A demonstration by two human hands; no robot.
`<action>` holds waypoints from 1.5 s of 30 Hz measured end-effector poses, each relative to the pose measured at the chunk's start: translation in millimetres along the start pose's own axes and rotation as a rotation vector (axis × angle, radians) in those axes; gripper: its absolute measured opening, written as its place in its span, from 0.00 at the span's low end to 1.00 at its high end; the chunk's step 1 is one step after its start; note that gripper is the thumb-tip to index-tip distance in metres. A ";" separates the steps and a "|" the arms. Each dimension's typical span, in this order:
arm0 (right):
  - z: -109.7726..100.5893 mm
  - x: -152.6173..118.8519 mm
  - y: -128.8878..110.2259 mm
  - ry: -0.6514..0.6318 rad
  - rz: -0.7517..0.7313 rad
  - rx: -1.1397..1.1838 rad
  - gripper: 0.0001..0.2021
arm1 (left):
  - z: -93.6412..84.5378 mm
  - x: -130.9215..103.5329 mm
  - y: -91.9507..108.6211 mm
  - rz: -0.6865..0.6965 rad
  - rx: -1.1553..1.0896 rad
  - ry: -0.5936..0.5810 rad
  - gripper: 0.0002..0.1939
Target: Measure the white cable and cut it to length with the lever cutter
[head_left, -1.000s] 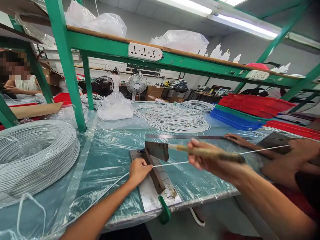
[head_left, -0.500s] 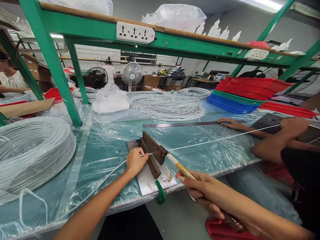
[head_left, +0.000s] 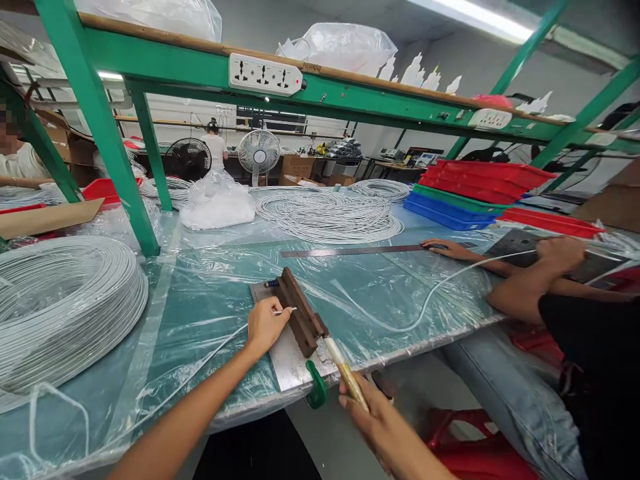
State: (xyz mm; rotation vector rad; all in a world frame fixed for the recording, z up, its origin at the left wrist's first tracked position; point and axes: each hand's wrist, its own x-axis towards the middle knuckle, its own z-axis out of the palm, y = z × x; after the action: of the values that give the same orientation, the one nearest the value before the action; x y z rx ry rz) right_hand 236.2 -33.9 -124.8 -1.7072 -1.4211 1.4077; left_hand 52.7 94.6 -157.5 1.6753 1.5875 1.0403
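My left hand (head_left: 266, 325) pinches a white cable (head_left: 220, 351) whose short end sticks out at the blades of a brown metal lever cutter (head_left: 299, 313). Wrapped around the cutter's white and yellow handle (head_left: 345, 368) are the fingers of my right hand (head_left: 369, 412). The blade arm lies down along the fixed bar. Beyond the cutter, a separate length of cable (head_left: 417, 321) sags across the table to a co-worker's raised hand (head_left: 563, 257). That person's other hand (head_left: 445, 249) rests by a steel ruler (head_left: 350, 251).
A green clamp (head_left: 316, 387) sits at the table edge beside the cutter. A large cable coil (head_left: 75, 313) lies at left, a looser coil (head_left: 330, 215) behind. Stacked red, green and blue trays (head_left: 480, 183) stand at right. A green shelf frame (head_left: 190, 73) spans overhead.
My right hand has swung the cutter's handle down and left, bringing the blade arm against the bar. The taut cable is cut through, and the co-worker's length now hangs slack.
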 end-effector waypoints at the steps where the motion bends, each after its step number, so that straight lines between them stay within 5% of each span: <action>1: 2.1 0.3 8.0 -0.009 0.002 0.000 0.25 | -1.8 0.1 -2.5 0.012 -0.039 -0.016 0.14; 4: -7.9 -3.9 3.9 -0.056 0.028 -0.002 0.37 | -13.1 -1.8 -5.2 0.061 -0.159 -0.085 0.16; 7: -35.0 -11.3 -35.7 -0.076 0.018 0.086 0.45 | -30.2 -9.8 0.5 0.100 -0.313 -0.121 0.17; 12: -72.2 -0.2 -129.0 -0.115 -0.127 0.377 0.33 | -45.8 -35.5 11.0 0.042 -0.485 -0.146 0.20; 18: -78.3 86.7 -217.5 -0.184 -0.364 0.445 0.40 | -29.4 -65.7 12.4 -0.021 -0.485 -0.218 0.30; 24: -57.3 188.6 -258.3 -0.170 -0.427 0.444 0.38 | -19.8 -81.3 8.5 -0.013 -0.483 -0.299 0.32; 30: -29.2 243.5 -265.0 -0.115 -0.393 0.395 0.36 | -30.0 -87.5 11.3 -0.045 -0.540 -0.279 0.32; 35: -11.4 244.8 -258.3 -0.036 -0.475 0.294 0.28 | -49.4 -84.9 22.7 -0.107 -0.623 -0.187 0.31; 40: 10.0 176.4 -206.9 -0.151 -0.636 0.157 0.22 | -89.3 -74.2 48.0 -0.074 -0.830 0.030 0.28; 45: 42.0 77.1 -123.9 -0.687 -0.683 -0.252 0.20 | -114.1 -72.1 77.9 0.007 -1.142 0.240 0.23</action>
State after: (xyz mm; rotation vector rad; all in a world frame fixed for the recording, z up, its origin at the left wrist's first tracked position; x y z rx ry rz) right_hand 142.5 67.9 -62.2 -0.6912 -2.3362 1.4849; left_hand -2.7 4.9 -42.8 0.7724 0.7662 1.7296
